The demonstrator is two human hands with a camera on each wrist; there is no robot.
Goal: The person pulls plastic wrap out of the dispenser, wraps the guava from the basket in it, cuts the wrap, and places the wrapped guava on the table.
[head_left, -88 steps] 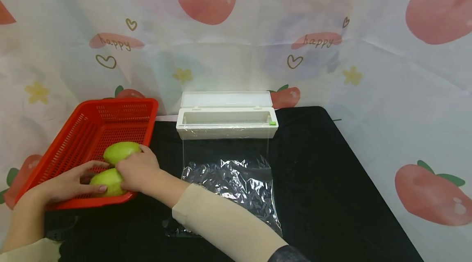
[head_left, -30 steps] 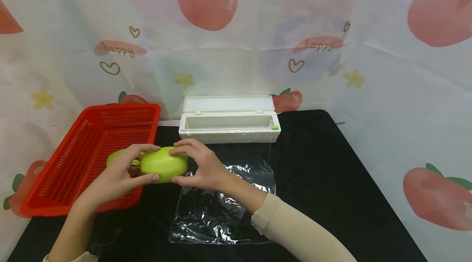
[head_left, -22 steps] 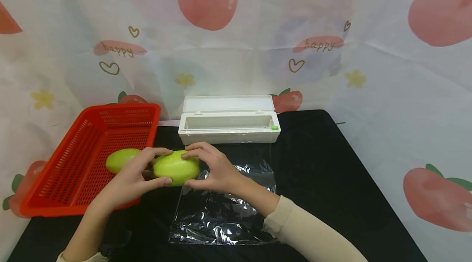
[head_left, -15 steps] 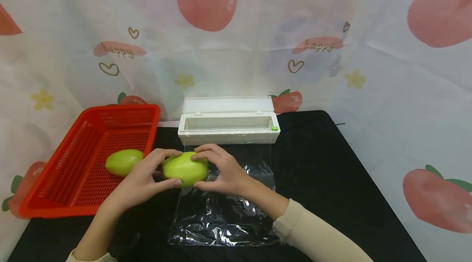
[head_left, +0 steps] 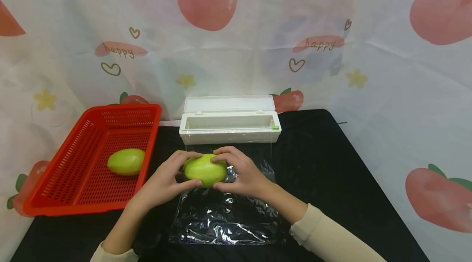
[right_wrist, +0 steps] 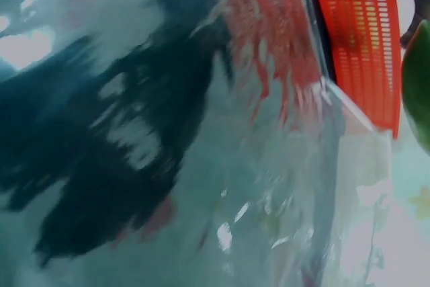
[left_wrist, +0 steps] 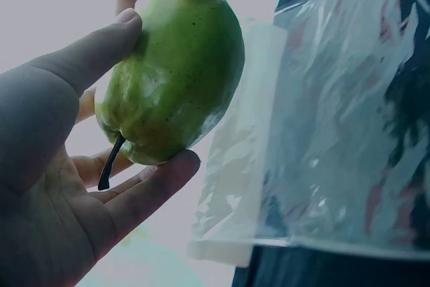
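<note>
A green pear (head_left: 205,170) is held between both hands above the sheet of clear plastic wrap (head_left: 221,221). My left hand (head_left: 166,178) grips its stem end, thumb on the near side and fingers on the far side. In the left wrist view the pear (left_wrist: 178,75) shows its dark stem, pointing toward the left palm. My right hand (head_left: 245,174) pinches the opposite end with thumb and fingertips. The right wrist view catches only the pear's edge (right_wrist: 418,85). A second pear (head_left: 126,162) lies in the red basket (head_left: 92,208).
A white cling wrap box (head_left: 230,135) stands at the back with its lid (head_left: 229,103) raised and a green slider at its right end. The wrap runs from it over the black tablecloth (head_left: 324,180). The basket stands to the left. A printed curtain hangs behind.
Both hands have lifted one pear out of the basket and carried it rightward over the plastic wrap. The other pear stays in the basket.
</note>
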